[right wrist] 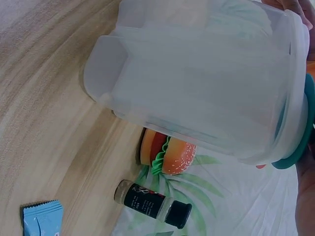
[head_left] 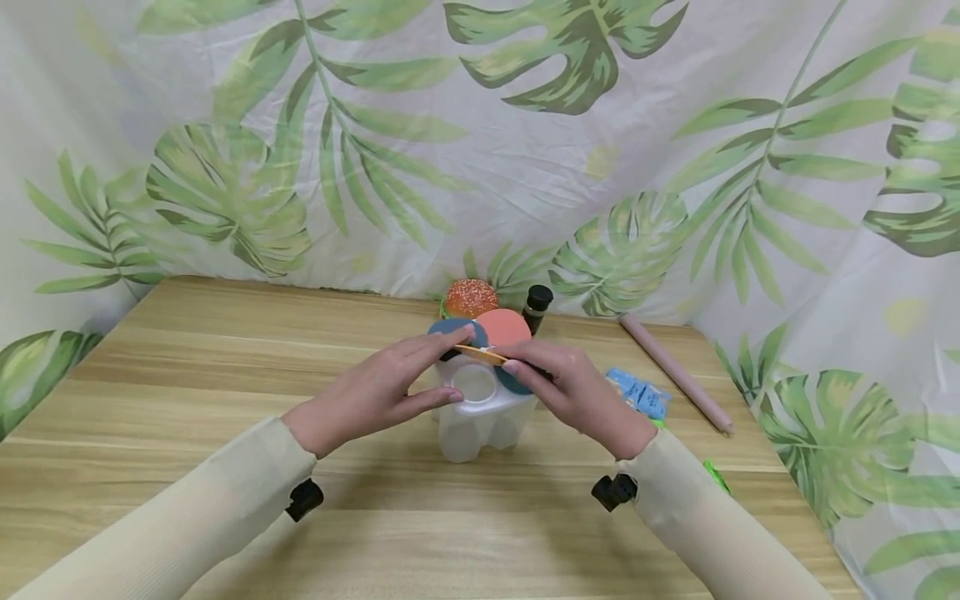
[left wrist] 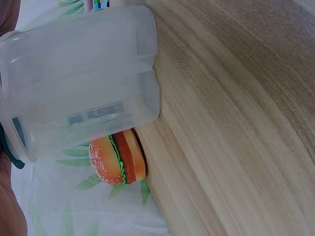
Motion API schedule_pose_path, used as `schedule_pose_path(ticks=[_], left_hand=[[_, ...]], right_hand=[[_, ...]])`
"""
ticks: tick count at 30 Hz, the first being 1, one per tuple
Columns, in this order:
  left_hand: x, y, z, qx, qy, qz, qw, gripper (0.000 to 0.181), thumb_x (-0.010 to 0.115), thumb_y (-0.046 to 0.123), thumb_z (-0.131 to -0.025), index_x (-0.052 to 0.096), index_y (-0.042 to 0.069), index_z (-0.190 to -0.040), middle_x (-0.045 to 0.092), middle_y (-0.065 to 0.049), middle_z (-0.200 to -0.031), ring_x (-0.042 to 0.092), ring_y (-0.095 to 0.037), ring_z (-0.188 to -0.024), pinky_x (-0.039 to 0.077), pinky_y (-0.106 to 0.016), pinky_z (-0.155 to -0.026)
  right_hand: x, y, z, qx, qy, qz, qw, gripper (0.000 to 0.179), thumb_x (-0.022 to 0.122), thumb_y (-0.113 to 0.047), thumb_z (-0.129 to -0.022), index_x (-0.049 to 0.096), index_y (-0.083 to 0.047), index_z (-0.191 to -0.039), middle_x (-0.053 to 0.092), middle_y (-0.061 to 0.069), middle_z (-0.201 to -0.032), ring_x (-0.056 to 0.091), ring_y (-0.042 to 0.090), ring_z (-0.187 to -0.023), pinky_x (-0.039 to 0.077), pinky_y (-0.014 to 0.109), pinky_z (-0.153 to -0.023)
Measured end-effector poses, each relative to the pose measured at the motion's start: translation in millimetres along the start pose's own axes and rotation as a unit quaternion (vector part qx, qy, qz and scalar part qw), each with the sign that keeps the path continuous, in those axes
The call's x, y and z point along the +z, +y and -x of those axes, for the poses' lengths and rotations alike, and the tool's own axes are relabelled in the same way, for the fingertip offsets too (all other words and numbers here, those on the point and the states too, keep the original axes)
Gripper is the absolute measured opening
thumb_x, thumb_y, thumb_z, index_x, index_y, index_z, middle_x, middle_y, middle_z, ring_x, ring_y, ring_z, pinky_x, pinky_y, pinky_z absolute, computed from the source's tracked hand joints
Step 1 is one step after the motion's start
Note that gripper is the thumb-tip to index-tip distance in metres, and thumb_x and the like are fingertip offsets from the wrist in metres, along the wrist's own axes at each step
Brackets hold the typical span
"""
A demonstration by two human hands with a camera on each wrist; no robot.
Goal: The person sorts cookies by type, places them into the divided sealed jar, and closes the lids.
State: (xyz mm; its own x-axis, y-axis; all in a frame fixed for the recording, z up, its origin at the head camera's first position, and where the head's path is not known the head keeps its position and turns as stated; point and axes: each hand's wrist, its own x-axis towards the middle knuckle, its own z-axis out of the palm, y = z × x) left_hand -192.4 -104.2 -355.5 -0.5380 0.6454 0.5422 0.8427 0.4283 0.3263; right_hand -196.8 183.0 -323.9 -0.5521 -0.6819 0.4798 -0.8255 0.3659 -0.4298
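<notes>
A translucent storage box [head_left: 480, 433] with several round openings on top stands upright on the table. Its orange flip lid [head_left: 483, 356] is raised, baring the front opening. My right hand [head_left: 573, 383] pinches that lid's right edge between thumb and fingers. Straight fingers of my left hand [head_left: 390, 379] touch the lid's left side, with the thumb apart from them beside the opening's rim. The blue lid [head_left: 447, 327], coral lid [head_left: 504, 325] and teal lid [head_left: 512, 382] lie on the other openings. The teal lid [right wrist: 298, 142] also shows at the box top in the right wrist view.
Behind the box sit a toy hamburger [head_left: 471, 298] and a black-capped seasoning bottle [head_left: 536, 307]. Blue packets [head_left: 639, 393], a long pink roll [head_left: 675, 372] and a bright green item [head_left: 716, 477] lie to the right. A leaf-patterned cloth [head_left: 390, 217] hangs behind the table [head_left: 225, 358].
</notes>
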Motion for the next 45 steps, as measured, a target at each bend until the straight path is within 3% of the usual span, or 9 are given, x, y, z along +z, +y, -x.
schedule_pose_path(ticks=[7,11,15,26,35,45], left_hand=[[2.0,-1.2,1.6,-0.032,-0.013,-0.001,0.9994,0.093,0.078,0.030,-0.096,0.022,0.009,-0.168,0.050,-0.011,-0.161,0.054,-0.029,-0.145,0.047,-0.050,-0.118],[2.6,-1.5,1.1,-0.042,-0.017,0.001,0.9990,0.097,0.077,0.032,-0.097,0.016,0.012,-0.169,0.053,-0.011,-0.159,0.054,-0.028,-0.145,0.047,-0.050,-0.118],[1.7,-1.0,0.0,-0.046,-0.022,0.000,0.9987,0.098,0.076,0.032,-0.097,0.014,0.013,-0.170,0.056,-0.012,-0.155,0.056,-0.028,-0.143,0.047,-0.051,-0.118],[0.4,-1.6,-0.5,-0.060,-0.032,0.014,0.9976,0.093,0.075,0.033,-0.098,0.017,0.017,-0.170,0.047,-0.011,-0.164,0.050,-0.029,-0.149,0.044,-0.051,-0.121],[-0.3,0.0,0.6,-0.053,-0.021,0.024,0.9981,0.092,0.075,0.030,-0.098,0.019,0.015,-0.169,0.046,-0.012,-0.165,0.047,-0.030,-0.151,0.042,-0.051,-0.122],[1.8,-0.6,-0.9,-0.030,-0.015,0.017,0.9993,0.089,0.074,0.031,-0.099,0.022,0.018,-0.169,0.048,-0.009,-0.164,0.050,-0.029,-0.149,0.039,-0.053,-0.124]], right_hand=[[0.2,1.1,-0.4,0.032,0.016,0.006,0.9993,0.019,0.058,-0.005,-0.106,0.074,-0.007,-0.117,0.077,0.007,-0.109,0.067,0.013,-0.091,0.056,0.029,-0.078],[-0.2,0.3,-1.2,0.045,0.025,0.007,0.9986,0.020,0.058,-0.005,-0.106,0.074,-0.005,-0.119,0.077,0.008,-0.111,0.069,0.015,-0.094,0.058,0.031,-0.081],[-0.4,0.9,-1.8,0.051,0.031,0.005,0.9982,0.019,0.058,-0.005,-0.106,0.073,-0.005,-0.117,0.076,0.008,-0.110,0.068,0.015,-0.093,0.057,0.030,-0.081],[2.0,2.6,-2.5,0.063,0.049,-0.004,0.9968,0.013,0.059,-0.004,-0.105,0.072,-0.003,-0.109,0.072,0.009,-0.100,0.059,0.012,-0.086,0.051,0.026,-0.075],[2.8,4.6,-3.6,0.069,0.053,-0.018,0.9960,0.012,0.058,-0.004,-0.106,0.070,-0.003,-0.103,0.064,0.007,-0.089,0.053,0.010,-0.079,0.046,0.023,-0.070],[3.3,6.2,-1.9,0.097,0.056,-0.036,0.9930,0.015,0.057,-0.005,-0.107,0.072,-0.003,-0.110,0.067,0.009,-0.094,0.056,0.011,-0.083,0.048,0.022,-0.073]])
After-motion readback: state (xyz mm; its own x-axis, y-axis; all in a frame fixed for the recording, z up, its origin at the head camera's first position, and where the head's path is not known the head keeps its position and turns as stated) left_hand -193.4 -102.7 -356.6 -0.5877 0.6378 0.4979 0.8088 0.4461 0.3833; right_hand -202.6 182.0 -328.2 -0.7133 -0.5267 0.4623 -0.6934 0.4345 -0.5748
